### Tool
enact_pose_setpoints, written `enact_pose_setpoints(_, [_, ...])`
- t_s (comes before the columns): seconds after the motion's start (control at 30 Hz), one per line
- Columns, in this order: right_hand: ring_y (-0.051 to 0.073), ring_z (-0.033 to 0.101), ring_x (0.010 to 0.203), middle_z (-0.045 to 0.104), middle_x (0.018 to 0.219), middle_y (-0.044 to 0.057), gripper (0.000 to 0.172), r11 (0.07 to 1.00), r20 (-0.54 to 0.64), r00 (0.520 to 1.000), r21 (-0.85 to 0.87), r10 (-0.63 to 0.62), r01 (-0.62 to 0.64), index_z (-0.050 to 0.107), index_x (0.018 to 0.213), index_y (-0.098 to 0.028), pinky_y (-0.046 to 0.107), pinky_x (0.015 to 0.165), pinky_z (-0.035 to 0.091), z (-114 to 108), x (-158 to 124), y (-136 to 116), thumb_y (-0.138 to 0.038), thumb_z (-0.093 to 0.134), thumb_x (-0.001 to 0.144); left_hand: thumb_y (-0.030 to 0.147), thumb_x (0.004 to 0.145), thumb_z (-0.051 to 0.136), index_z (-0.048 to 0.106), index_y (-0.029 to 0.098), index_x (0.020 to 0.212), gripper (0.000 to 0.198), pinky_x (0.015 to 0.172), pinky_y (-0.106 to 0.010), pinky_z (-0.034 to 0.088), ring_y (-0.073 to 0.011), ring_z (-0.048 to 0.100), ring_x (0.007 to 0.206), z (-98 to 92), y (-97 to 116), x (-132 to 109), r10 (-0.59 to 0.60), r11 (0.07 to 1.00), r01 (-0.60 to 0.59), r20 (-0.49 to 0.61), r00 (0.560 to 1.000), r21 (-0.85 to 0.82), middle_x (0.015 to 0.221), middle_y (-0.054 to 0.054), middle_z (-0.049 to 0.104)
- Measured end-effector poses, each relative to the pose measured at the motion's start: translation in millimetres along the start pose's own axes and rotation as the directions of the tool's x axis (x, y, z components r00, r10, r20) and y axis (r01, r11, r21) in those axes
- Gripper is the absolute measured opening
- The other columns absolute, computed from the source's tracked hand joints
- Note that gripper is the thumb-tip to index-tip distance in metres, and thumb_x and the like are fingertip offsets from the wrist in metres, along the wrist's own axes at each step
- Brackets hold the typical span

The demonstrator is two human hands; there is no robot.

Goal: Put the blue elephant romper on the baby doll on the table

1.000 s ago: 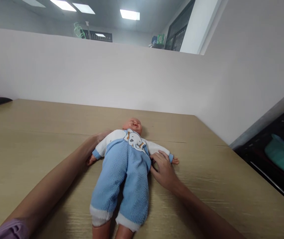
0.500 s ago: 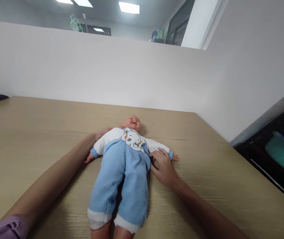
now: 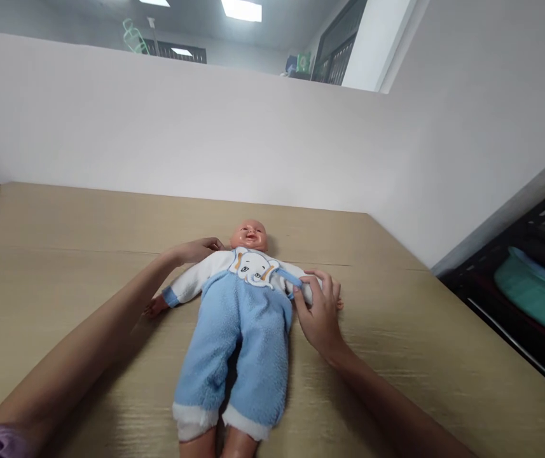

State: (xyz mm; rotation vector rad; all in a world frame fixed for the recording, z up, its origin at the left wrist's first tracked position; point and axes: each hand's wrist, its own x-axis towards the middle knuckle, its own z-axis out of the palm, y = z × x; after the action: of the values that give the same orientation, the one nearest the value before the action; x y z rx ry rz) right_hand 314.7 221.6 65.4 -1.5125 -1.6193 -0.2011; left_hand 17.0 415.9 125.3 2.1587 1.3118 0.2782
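A baby doll lies on its back on the wooden table, head away from me. It wears light blue fleece overalls with an elephant face on the bib, over a white long-sleeved top with blue cuffs. Over the doll's arm at the right, my right hand pinches a blue shoulder strap between thumb and finger, pulled out from the bib. At the doll's other shoulder, beside the neck, rests my left hand. Its fingers are curled; what they grip, if anything, is hidden.
The wooden table meets a low white wall at its far edge. Past the right edge stands a black rack holding a folded green cloth item. Another room shows over the wall.
My right hand has drawn the blue strap outward over the doll's sleeve. My left hand has come up into sight at the shoulder. The doll's arm at the left lies farther out.
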Motion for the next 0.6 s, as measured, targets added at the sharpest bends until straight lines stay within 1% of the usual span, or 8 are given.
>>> enact_pose_setpoints(0.07, [0.035,0.053,0.125,0.062,0.132,0.015,0.013,1.0,0.012,1.0,-0.015,0.02,-0.019,0.065,0.11,-0.024,0.057,0.109,0.044,2.2,0.6,-2.5,-0.031,0.054,0.106,0.047,0.08,0.06,0.074,0.02,0.109,0.042,0.1,-0.043,0.06,-0.0333,0.072,0.113,-14.2,9.4,-7.6,0.028,1.0,-0.029,-0.061,0.998,-0.007,0.119,-0.009,0.078])
enact_pose_setpoints(0.13, [0.035,0.055,0.124,0.063,0.13,0.016,0.013,1.0,0.035,0.999,-0.014,0.023,-0.023,0.064,0.111,-0.024,0.057,0.11,0.045,3.4,2.7,-4.3,-0.032,0.055,0.106,0.046,0.091,0.05,0.069,0.019,0.111,0.038,0.106,-0.047,0.055,-0.0322,0.068,0.117,-14.3,30.4,-15.6,0.106,0.994,-0.104,-0.223,0.969,0.019,0.123,-0.013,0.074])
enact_pose_setpoints(0.2, [0.035,0.056,0.124,0.064,0.129,0.017,0.016,1.0,0.088,0.996,-0.001,-0.015,0.015,0.063,0.115,-0.023,0.056,0.11,0.047,0.2,7.1,-3.2,-0.034,0.059,0.104,0.045,0.098,0.05,0.067,0.019,0.111,0.034,0.108,-0.048,0.052,-0.0314,0.065,0.119,-1.9,59.6,-22.5,0.351,0.936,-0.33,-0.373,0.859,0.123,0.121,-0.014,0.072])
enact_pose_setpoints(0.27, [0.035,0.058,0.125,0.066,0.131,0.016,0.026,0.995,0.188,0.977,0.032,-0.102,0.098,0.063,0.125,-0.023,0.054,0.111,0.048,-9.2,13.4,3.2,-0.036,0.062,0.103,0.044,0.098,0.06,0.068,0.02,0.116,0.031,0.111,-0.047,0.048,-0.0317,0.062,0.123,16.7,88.6,-25.6,0.592,0.805,-0.558,-0.228,0.773,0.2,0.124,-0.013,0.071])
enact_pose_setpoints(0.33, [0.034,0.06,0.128,0.066,0.135,0.015,0.04,0.981,0.301,0.934,0.072,-0.194,0.181,0.059,0.138,-0.023,0.052,0.112,0.049,-23.7,20.6,15.7,-0.037,0.065,0.101,0.044,0.095,0.07,0.07,0.021,0.119,0.033,0.111,-0.048,0.046,-0.0325,0.063,0.12,34.7,109.4,-22.9,0.674,0.724,-0.638,-0.07,0.735,0.263,0.124,-0.014,0.072])
enact_pose_setpoints(0.4, [0.033,0.062,0.13,0.066,0.14,0.014,0.055,0.969,0.405,0.88,0.106,-0.247,0.224,0.054,0.147,-0.024,0.05,0.112,0.05,-40.4,27.7,32.0,-0.036,0.071,0.096,0.042,0.095,0.074,0.073,0.021,0.118,0.032,0.105,-0.045,0.047,-0.0313,0.066,0.114,47.9,119.1,-15.7,0.672,0.696,-0.657,0.062,0.738,0.289,0.12,-0.013,0.074])
enact_pose_setpoints(0.47, [0.033,0.064,0.129,0.068,0.14,0.013,0.064,0.966,0.489,0.833,0.128,-0.257,0.223,0.054,0.149,-0.023,0.048,0.11,0.052,-55.6,34.1,47.7,-0.03,0.076,0.089,0.038,0.096,0.073,0.075,0.021,0.113,0.025,0.099,-0.041,0.048,-0.0295,0.067,0.109,55.5,120.3,-8.0,0.651,0.694,-0.651,0.117,0.75,0.306,0.114,-0.012,0.076])
enact_pose_setpoints(0.6, [0.028,0.072,0.113,0.074,0.127,0.01,0.054,0.972,0.57,0.798,0.221,-0.195,0.079,0.061,0.136,-0.023,0.04,0.096,0.059,-73.1,47.1,65.0,-0.021,0.075,0.084,0.038,0.105,0.06,0.074,0.021,0.105,0.022,0.092,-0.039,0.047,-0.0268,0.066,0.099,57.9,116.4,-3.7,0.681,0.669,-0.679,0.117,0.723,0.302,0.105,-0.01,0.077])
